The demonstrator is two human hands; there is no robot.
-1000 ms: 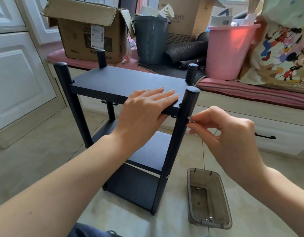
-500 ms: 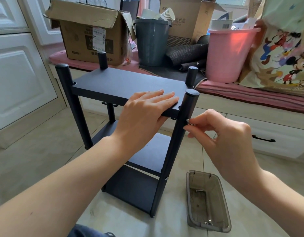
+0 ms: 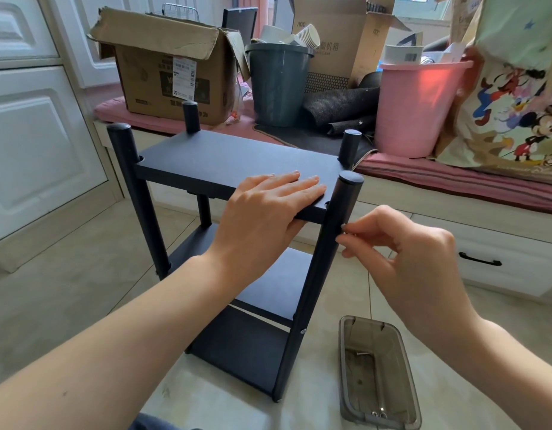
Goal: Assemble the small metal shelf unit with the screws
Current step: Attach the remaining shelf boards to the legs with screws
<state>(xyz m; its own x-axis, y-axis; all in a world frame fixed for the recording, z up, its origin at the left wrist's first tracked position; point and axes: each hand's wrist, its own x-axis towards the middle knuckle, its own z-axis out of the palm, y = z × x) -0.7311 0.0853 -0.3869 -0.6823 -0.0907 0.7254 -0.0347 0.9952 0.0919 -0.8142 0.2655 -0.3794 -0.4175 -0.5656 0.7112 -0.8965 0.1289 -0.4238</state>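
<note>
A black metal shelf unit (image 3: 225,162) with three boards and round posts stands on the tiled floor in front of me. My left hand (image 3: 268,218) lies flat on the top board near its front right corner, thumb under the edge. My right hand (image 3: 401,252) pinches a small silver screw (image 3: 343,226) against the front right post (image 3: 333,240), just below the top board. Another screw head (image 3: 303,330) shows lower on the same post.
A smoky plastic tray (image 3: 346,377) with a few small metal parts lies on the floor at the right. Behind the shelf, a window seat holds a cardboard box (image 3: 163,69), a grey bin (image 3: 277,85), a pink bucket (image 3: 417,110) and a cartoon-print bag (image 3: 510,97).
My right hand has moved slightly left, bringing the screw up against the post. My left hand stays flat on the top board.
</note>
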